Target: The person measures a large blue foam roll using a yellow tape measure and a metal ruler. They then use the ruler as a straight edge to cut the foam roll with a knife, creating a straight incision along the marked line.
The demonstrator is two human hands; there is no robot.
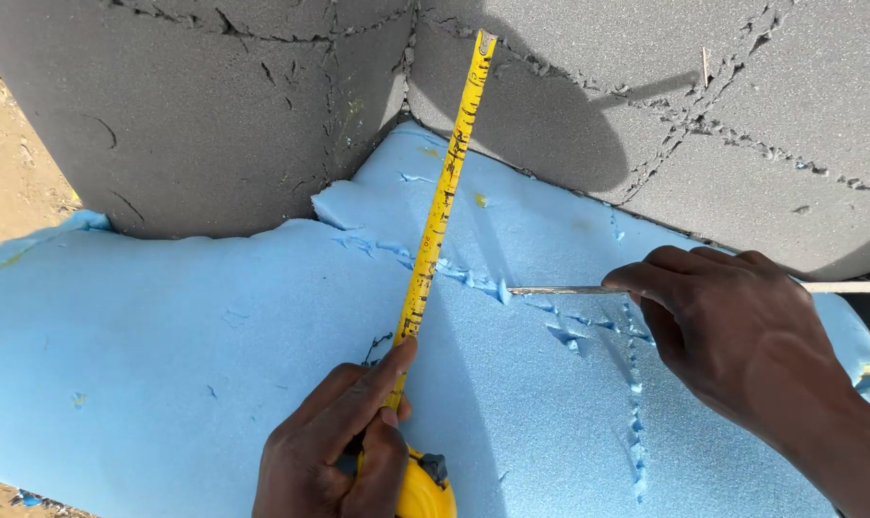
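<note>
— What lies around the blue foam sheet (166,364)?
— Grey foam blocks (214,105) behind it.
— The hands?
— Left hand (334,446) clamps the yellow tape measure (442,201), blade stretched to the corner; right hand (732,331) pinches a thin metal blade (560,290) against the foam.

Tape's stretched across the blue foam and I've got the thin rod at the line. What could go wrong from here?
1. The tape blade is pinned only by the left hand; its far tip rests against the grey blocks and could slip, shifting the reading.
2. The thin rod in the right hand might tear the already gouged blue foam instead of marking cleanly.
</note>
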